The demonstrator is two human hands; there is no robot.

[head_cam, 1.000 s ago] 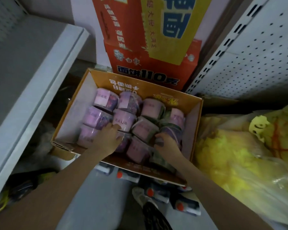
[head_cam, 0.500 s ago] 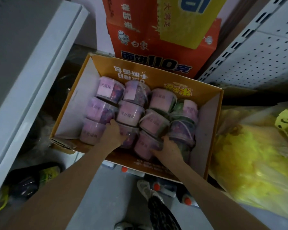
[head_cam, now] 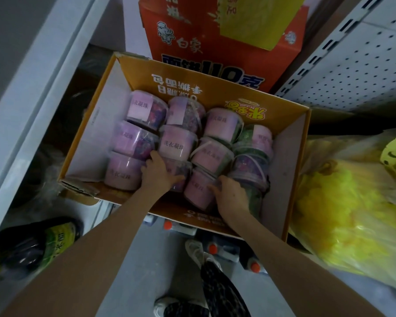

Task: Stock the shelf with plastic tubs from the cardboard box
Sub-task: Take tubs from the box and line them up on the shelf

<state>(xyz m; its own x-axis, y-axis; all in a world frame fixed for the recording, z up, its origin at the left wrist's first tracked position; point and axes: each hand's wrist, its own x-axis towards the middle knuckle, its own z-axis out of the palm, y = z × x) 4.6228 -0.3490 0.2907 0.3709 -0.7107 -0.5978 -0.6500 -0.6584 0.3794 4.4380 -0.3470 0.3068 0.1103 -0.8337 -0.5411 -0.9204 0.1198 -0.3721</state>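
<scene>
An open yellow cardboard box (head_cam: 96, 124) sits on the floor, packed with several clear plastic tubs with pink labels, lying on their sides. My left hand (head_cam: 157, 172) is curled around a tub (head_cam: 181, 177) in the front row, second from the left. My right hand (head_cam: 232, 194) grips the front tub (head_cam: 198, 191) beside it, fingers wrapped over its right side. Both tubs rest in the box. The white shelf (head_cam: 30, 97) runs along the left.
A red carton (head_cam: 224, 40) stands behind the box. A white pegboard shelf panel (head_cam: 352, 62) rises at the right, with a yellow plastic bag (head_cam: 343, 209) below it. Dark bottles (head_cam: 39, 243) lie at lower left. Orange-capped bottles (head_cam: 213, 248) and my shoes are under the box's front edge.
The view has closed in on the box. My right hand slid from the rightmost front tubs onto the pink front tub; my left hand stays on its tub.
</scene>
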